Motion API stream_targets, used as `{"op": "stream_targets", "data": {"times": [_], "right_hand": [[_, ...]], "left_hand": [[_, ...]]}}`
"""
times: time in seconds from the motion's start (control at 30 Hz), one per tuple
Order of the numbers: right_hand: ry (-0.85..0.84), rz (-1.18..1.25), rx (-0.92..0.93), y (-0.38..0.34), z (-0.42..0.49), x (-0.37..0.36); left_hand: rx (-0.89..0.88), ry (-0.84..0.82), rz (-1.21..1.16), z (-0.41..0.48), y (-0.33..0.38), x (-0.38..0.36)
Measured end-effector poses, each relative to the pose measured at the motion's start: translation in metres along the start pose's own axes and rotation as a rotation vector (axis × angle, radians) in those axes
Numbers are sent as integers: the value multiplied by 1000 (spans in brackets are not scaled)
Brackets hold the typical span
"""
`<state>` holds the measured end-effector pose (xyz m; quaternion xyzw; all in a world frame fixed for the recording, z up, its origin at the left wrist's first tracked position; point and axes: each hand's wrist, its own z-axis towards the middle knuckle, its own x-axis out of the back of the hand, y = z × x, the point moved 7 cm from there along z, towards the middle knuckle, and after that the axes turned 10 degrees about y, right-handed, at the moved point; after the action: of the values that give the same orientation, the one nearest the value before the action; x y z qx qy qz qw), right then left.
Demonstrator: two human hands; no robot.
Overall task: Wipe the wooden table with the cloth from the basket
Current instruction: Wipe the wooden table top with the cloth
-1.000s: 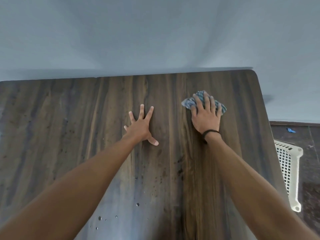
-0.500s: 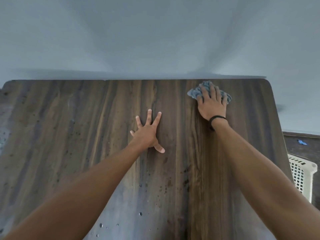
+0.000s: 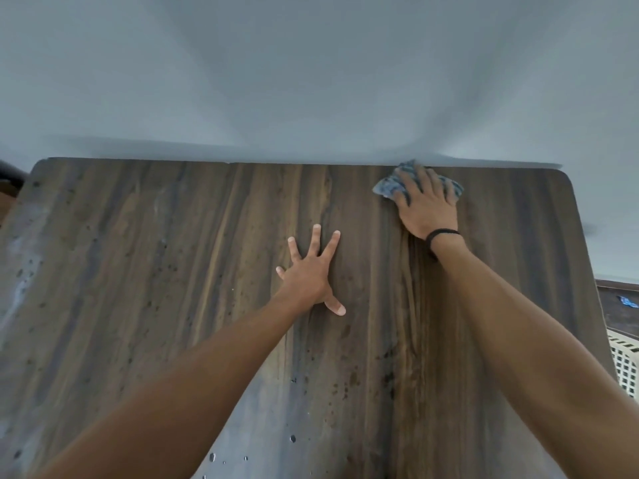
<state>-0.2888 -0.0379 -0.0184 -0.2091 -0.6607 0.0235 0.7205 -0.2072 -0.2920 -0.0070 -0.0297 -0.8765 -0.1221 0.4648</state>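
Since the earlier frame the right grip [image 3: 427, 209] has slid the cloth [image 3: 387, 186] away from the person, up to the far edge of the surface [image 3: 138, 271], while the left grip [image 3: 311, 271] has stayed planted in the same spot. Nearest the person, well behind both grips, a few water drops [image 3: 293, 439] sit on the dark wood among small dark specks. Farther out, the left grip lies flat on the surface with fingers spread wide and the thumb angled out, holding nothing; it is to the left of the right grip and nearer the person. A black wristband [image 3: 441, 233] circles the wrist just behind the right grip. The right grip presses down on the crumpled blue-grey cloth with fingers laid over it, slightly blurred; the cloth shows to its left, to its right and beyond its fingertips. Off to the right of the right grip, past the surface's side edge, part of a white lattice basket [image 3: 626, 361] stands on the floor. Beyond the cloth rises a pale wall [image 3: 311, 81].
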Motion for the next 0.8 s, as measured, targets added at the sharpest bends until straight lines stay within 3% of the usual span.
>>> {"op": "stream_targets", "data": {"times": [0.07,0.2,0.33,0.47,0.6,0.73,0.8], "right_hand": [[5,29,-124,-3,4,-2],[-78,0,198,-35,-8,-14],[0,39,-146,-10,4,-4],[-21,-3,133,-30,-23,-12],[73,17,-248,14,-19,4],[0,-20,84,-3,-24,0],[52,-10,-36,27,-11,13]], "left_hand": [[-3,-9,-4,0,1,1],[-9,-11,0,-2,3,1],[-10,-4,-6,-1,2,2],[-9,-5,-6,0,1,0],[4,-5,-9,1,1,1],[-9,-5,-14,0,2,1],[-1,3,-12,-1,1,2]]}}
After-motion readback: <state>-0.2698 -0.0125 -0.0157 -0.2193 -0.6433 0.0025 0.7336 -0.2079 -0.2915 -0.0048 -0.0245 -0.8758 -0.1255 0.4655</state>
